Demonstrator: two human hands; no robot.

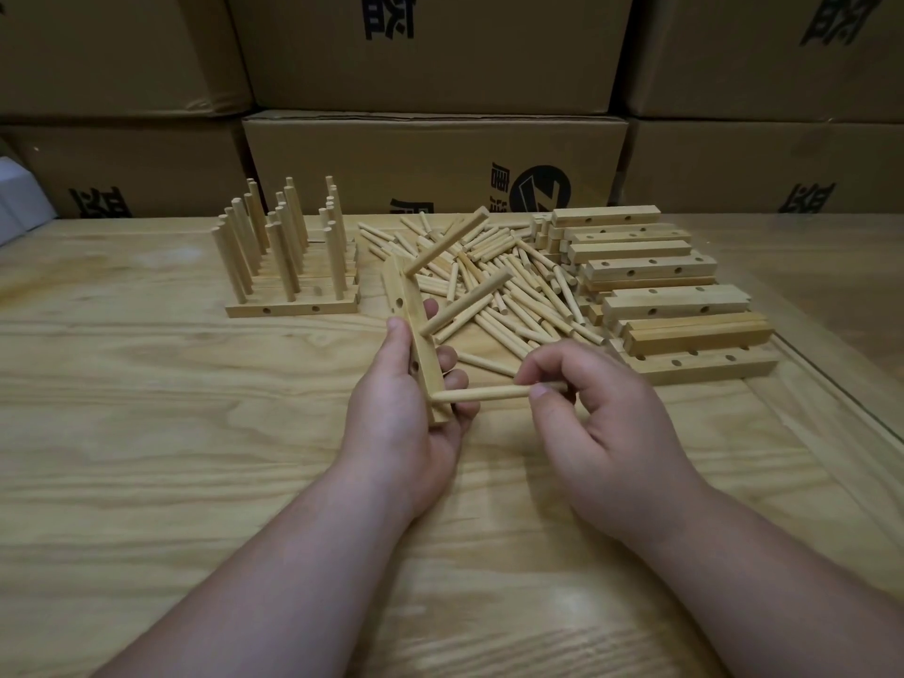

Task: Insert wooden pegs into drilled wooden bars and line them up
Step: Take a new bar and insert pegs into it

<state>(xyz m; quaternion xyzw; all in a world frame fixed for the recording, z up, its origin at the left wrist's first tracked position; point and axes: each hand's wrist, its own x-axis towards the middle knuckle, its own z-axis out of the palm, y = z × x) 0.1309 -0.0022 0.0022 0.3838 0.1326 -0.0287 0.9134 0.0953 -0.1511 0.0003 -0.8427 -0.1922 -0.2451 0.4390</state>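
Right hand (587, 413) pinches round peg (494, 393); left hand (406, 408) grips square drilled bar (416, 330).

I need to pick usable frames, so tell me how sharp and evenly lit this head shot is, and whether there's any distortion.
Head view: both hands, the held bar and the peg are sharp; light is soft and even, dimmer on the cardboard boxes behind; mild sheen on the table near the bottom right; wide-angle bending shows at the frame edges.
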